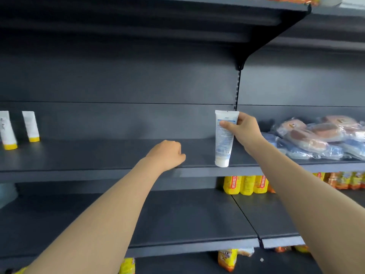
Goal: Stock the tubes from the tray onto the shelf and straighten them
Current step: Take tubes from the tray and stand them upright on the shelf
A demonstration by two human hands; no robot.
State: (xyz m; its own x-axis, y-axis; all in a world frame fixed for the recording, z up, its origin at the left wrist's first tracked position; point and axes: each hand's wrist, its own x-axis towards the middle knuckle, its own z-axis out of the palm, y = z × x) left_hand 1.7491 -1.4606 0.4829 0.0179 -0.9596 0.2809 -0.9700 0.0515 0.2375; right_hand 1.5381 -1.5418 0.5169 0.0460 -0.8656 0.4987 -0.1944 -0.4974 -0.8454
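Placing step: right hand (244, 128) pinches the tube (224, 138), cap down at the shelf (98, 155) edge; left hand (167, 154) curled, empty. Next — likely seat it upright, release, square it.

Two yellow-capped tubes (31, 126) on the left plus one white-capped tube (223, 147), so three all up. Three yellow packs (246, 184) lower down. Bagged buns (308, 133) in a heap, can't count those.

A white tube (224, 139) with blue print is upright, cap down, at the front edge of the dark shelf (98, 155), pinched near its crimped top by the right hand (244, 131). Far left on the same shelf, a yellow-capped tube (31, 126) and a second yellow-capped tube (7, 131) stand cap-down, slightly tilted.
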